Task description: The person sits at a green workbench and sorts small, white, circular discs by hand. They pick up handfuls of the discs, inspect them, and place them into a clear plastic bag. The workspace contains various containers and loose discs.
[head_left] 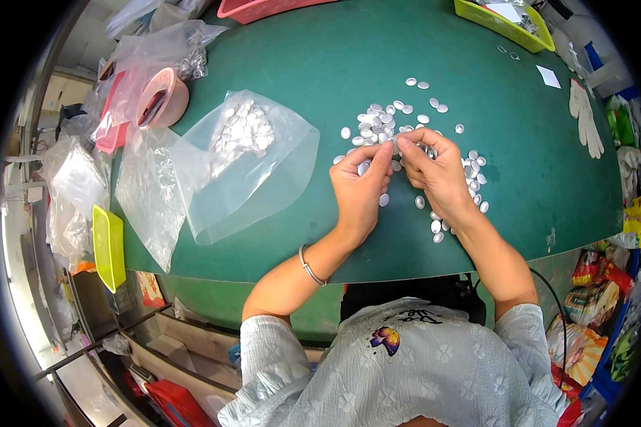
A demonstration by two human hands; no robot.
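Over the green tabletop, my left hand (357, 191) and my right hand (440, 174) meet with thumbs and forefingers pinched together. Between the fingertips is a small silver oval piece (394, 146), partly covered by them. Another silver oval (364, 168) shows among the left fingers; I cannot tell if it is gripped or lies below. Loose silver oval pieces (377, 121) lie scattered just beyond my hands, with more ovals (475, 171) beside my right wrist. To the left, a clear plastic bag (281, 167) lies on its side with a heap of similar ovals (243, 132) in it.
A pink tub (178, 99) and other plastic bags (149, 192) stand at the left. A yellow-green basket (506, 27) holds small metal parts at the far right. A white glove (585, 121) lies along the right edge, and a yellow-green tray (107, 245) sits at the left edge.
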